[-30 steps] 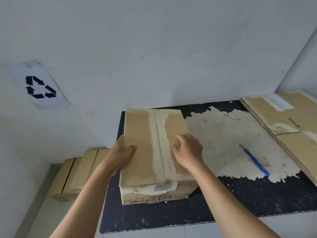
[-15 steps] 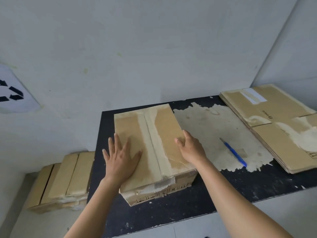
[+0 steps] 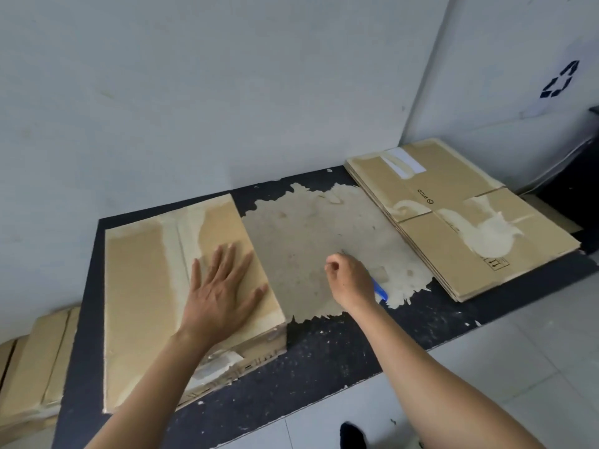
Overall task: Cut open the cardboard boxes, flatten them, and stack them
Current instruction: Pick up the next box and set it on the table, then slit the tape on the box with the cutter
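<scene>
Sealed box [image 3: 139,286] under left fingers [image 3: 234,261], blue cutter [image 3: 381,291] beneath right fingers [image 3: 332,264]

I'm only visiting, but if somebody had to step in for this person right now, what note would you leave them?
Left hand: open, pressing flat on the taped box.
Right hand: fingers curled over the blue pen-like tool on the black mat; grip unclear.
Done: flattened boxes are stacked at the mat's right end.
Left: cut this box's tape, flatten it and stack it. More boxes on the floor, to the left, probably follow.
</scene>
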